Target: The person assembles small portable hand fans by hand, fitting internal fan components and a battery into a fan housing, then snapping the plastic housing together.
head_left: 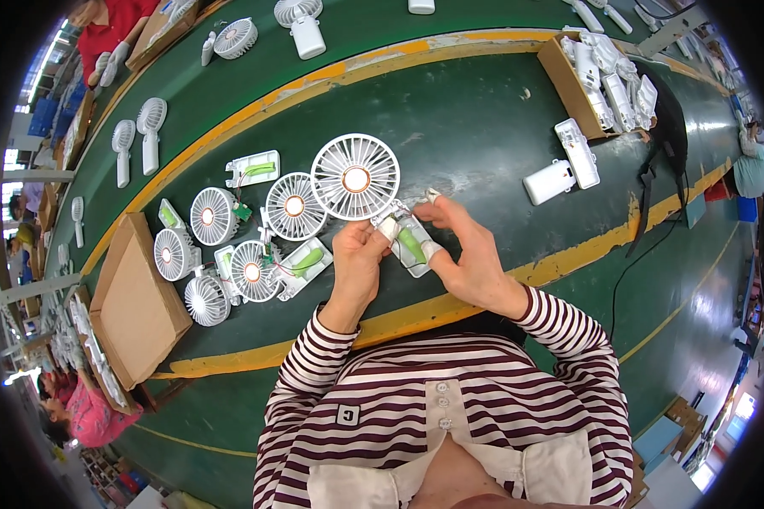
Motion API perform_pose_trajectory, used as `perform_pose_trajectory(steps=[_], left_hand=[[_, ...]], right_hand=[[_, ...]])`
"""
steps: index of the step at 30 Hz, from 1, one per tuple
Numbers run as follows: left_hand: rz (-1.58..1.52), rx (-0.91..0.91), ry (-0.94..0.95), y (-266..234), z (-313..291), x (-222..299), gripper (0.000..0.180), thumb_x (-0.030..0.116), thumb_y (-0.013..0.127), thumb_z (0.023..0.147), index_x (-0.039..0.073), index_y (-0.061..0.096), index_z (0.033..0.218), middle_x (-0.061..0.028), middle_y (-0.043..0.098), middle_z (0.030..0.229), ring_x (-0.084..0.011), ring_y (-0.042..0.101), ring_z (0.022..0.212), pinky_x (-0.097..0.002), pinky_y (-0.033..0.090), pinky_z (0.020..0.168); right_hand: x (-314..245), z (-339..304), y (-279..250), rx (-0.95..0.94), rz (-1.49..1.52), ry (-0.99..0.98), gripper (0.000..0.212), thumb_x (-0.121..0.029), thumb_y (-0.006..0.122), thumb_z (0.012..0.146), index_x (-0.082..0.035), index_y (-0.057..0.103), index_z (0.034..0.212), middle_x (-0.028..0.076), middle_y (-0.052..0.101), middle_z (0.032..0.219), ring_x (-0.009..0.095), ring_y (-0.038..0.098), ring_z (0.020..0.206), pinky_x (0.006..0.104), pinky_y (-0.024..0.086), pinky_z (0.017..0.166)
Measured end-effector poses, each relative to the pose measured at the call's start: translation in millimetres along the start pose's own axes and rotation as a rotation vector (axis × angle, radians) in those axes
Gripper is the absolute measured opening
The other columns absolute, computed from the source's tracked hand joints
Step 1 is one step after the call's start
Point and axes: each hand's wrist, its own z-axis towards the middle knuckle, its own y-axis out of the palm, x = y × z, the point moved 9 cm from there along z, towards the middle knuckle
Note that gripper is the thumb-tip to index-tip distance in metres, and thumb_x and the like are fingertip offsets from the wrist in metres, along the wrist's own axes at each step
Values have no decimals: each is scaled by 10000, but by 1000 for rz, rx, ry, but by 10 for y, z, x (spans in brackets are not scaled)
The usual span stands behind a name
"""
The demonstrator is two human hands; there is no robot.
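In front of me is a white handheld fan (356, 179) with its handle casing opened, showing a green battery (412, 245) inside. My left hand (356, 263) is closed on the handle near the fan head, thumb and finger pinched together. On the other side, my right hand (475, 263) has its thumb at the casing's lower edge and its fingers curled by the upper part. White coverings wrap some of my fingertips. Left of the fan lie several more fan heads (294, 206) and open handle casings (305, 267) with green batteries. A small green circuit board (243, 211) sits among them.
An empty-looking cardboard tray (136, 297) stands at the left. At the far right, a cardboard box (573, 89) holds white casings; two white handle shells (560, 174) lie nearby. Assembled fans (151, 127) rest on the green belt beyond a yellow edge. Other people are farther off.
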Motion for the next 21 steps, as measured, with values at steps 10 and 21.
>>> perform_pose_trajectory(steps=[10,21], left_hand=[[-1,-38,-99,-12,-2,-7,221,84,591,819,3,588,1024,5,611,850,-41,508,658,-175,384,568],[192,-236,-163,205,-69,9,232,41,592,803,-6,583,1031,-25,625,904,-51,538,735,-186,419,613]], right_hand=[[-335,-122,141,-174,-410,-548,480,-8,596,642,44,486,1107,184,563,1028,302,568,877,366,483,739],[-374,-290,245,-748,-639,-907,369,-212,583,705,-35,523,1023,90,538,966,200,508,825,306,416,728]])
